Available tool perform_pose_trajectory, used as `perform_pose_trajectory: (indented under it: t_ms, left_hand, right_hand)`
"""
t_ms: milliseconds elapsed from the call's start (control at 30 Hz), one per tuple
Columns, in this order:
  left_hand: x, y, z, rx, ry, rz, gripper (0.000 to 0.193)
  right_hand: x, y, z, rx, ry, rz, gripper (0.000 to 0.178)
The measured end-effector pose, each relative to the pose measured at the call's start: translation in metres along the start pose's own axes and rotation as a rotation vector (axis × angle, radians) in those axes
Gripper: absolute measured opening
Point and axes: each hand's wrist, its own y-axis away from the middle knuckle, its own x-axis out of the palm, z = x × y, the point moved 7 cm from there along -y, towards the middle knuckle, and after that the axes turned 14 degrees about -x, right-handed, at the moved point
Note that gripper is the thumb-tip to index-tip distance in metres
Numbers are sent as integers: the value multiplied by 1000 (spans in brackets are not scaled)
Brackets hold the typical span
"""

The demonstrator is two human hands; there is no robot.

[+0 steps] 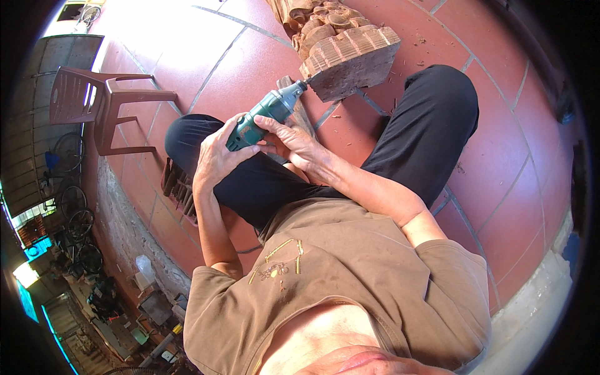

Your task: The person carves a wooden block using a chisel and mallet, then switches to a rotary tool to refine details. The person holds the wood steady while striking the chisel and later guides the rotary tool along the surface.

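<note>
A green straight die grinder [257, 127] with a grey metal nose lies across both my hands, above my lap. My left hand [214, 155] wraps round its rear end. My right hand [291, 141] grips it nearer the middle from the other side, with the thumb along the body. The grinder's nose points up and right, close by the corner of a carved wooden figure [350, 59]. Whether its tip touches the wood I cannot tell. The figure lies on its side, its flat base turned toward me and its carved folds running away out of view.
Red floor tiles [500, 125] carry scattered wood chips around the carving. A wooden piece [302, 115] lies partly hidden behind the grinder. Left of my knee are several chisel-like tools [180, 192]. A brown plastic chair [112, 103] lies further left; bicycles [78, 222] stand beyond the ledge.
</note>
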Motion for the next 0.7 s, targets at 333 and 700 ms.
perform_pose_trajectory:
  t_ms: [333,700]
  left_hand:
    - [0,0,-1,-24,6,-4,64]
    - [0,0,0,-29,13,10,64]
  right_hand:
    - [-3,-5,-4,-2,-5,9,35]
    - [-3,-3,-4,-3,-7,19,34]
